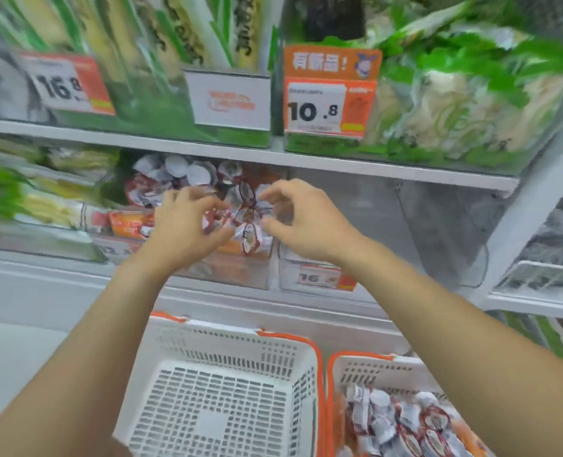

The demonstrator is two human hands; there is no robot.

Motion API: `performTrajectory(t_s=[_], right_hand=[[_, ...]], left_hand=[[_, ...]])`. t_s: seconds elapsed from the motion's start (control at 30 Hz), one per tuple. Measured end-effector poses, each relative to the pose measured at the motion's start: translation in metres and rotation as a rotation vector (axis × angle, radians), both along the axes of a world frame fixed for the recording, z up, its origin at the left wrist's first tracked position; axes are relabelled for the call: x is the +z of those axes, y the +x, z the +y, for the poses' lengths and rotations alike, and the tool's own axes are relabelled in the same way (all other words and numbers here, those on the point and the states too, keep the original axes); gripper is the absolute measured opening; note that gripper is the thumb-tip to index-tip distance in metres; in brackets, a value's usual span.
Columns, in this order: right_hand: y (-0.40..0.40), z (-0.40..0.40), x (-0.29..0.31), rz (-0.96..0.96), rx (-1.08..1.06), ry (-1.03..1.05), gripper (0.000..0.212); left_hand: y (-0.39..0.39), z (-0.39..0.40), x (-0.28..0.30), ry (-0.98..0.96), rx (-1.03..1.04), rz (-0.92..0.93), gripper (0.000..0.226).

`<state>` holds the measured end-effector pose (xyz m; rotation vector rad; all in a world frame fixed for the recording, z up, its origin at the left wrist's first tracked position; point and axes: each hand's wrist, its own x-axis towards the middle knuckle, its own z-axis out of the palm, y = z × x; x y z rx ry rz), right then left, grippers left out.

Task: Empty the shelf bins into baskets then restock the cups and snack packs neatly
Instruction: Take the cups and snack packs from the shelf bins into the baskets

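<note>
**Cups being cleared from a middle-shelf bin**

Cups (pixel 207 179) with foil lids are lying heaped in the clear bin (pixel 227 275) on the middle shelf, above two white baskets with orange rims. The emptying step is judged to be in hand. The left hand (pixel 188 225) and the right hand (pixel 301 222) are being held over the heap, fingers curled; motion blur is preventing it from being told whether any cup is actually gripped. The left basket (pixel 220 344) is showing a bare floor, while the right basket (pixel 362 367) is already holding similar cups. A firm grasp on several cups, then a lowering into a basket, is being called for next.
</note>
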<state>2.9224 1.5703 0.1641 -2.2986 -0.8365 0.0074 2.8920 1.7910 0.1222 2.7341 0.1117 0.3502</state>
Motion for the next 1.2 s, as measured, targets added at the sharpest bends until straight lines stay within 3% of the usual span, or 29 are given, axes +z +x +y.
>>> performTrajectory(t_s=[0.07, 0.17, 0.23, 0.37, 0.5, 0.6, 0.67, 0.8, 0.9, 1.07, 1.2], right_hand=[[0.021, 0.025, -0.006, 0.032, 0.034, -0.263, 0.061], [0.041, 0.051, -0.015, 0.011, 0.052, -0.516, 0.094], [0.049, 0.060, -0.014, -0.032, 0.080, -0.638, 0.097], [0.053, 0.065, -0.002, -0.009, 0.089, -0.837, 0.074], [0.061, 0.062, -0.002, 0.000, 0.121, -0.657, 0.048], [0.062, 0.062, -0.003, -0.103, 0.106, -0.399, 0.035], [0.060, 0.068, -0.009, -0.031, 0.092, -0.238, 0.032], [0.056, 0.082, -0.033, 0.131, 0.168, -0.288, 0.048], [0.055, 0.087, -0.037, 0.190, 0.079, -0.239, 0.055], [0.048, 0.100, -0.031, 0.254, -0.064, -0.271, 0.051], [0.045, 0.109, -0.039, 0.198, -0.219, -0.175, 0.044]], left_hand=[[0.007, 0.020, -0.012, 0.053, 0.057, 0.144, 0.082], [0.017, 0.031, -0.016, 0.063, 0.021, 0.167, 0.096], [0.023, 0.032, -0.013, 0.104, -0.014, 0.172, 0.100], [0.025, 0.043, -0.013, 0.133, -0.008, 0.159, 0.099], [0.028, 0.061, -0.019, -0.005, -0.057, 0.118, 0.098], [0.024, 0.068, -0.021, -0.023, -0.078, 0.112, 0.106], [0.021, 0.072, -0.020, -0.058, -0.033, 0.127, 0.103], [0.021, 0.075, -0.023, -0.288, -0.075, 0.074, 0.074], [0.023, 0.073, -0.029, -0.293, -0.057, -0.067, 0.041], [0.023, 0.068, -0.037, -0.358, 0.000, -0.182, 0.031], [0.020, 0.065, -0.032, -0.334, 0.024, -0.175, 0.032]])
